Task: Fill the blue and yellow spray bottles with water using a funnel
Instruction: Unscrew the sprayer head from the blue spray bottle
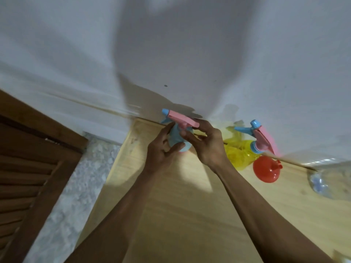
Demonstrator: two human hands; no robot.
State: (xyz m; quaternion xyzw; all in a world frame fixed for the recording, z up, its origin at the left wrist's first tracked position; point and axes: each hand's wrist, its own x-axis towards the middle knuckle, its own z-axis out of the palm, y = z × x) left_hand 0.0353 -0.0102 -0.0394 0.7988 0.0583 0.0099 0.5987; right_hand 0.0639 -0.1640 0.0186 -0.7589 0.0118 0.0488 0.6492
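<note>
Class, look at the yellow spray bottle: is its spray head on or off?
On. The yellow spray bottle by the wall carries its pink and blue spray head on its neck, beside the red funnel.

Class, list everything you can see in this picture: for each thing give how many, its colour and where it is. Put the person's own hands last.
Blue bottle: 1, blue with pink and blue spray head, back of the table by the wall, between both hands.
Yellow bottle: 1, yellow with pink and blue spray head, right of the blue bottle, by the wall.
Funnel: 1, red, on the table just right of the yellow bottle.
Clear bottle: 1, see-through, blurred, far right of the table.
Table: 1, light wood, against the white wall.
Slatted door: 1, brown, far left.
Left hand: 1, grips the blue bottle's body.
Right hand: 1, fingers at the spray head.
</note>
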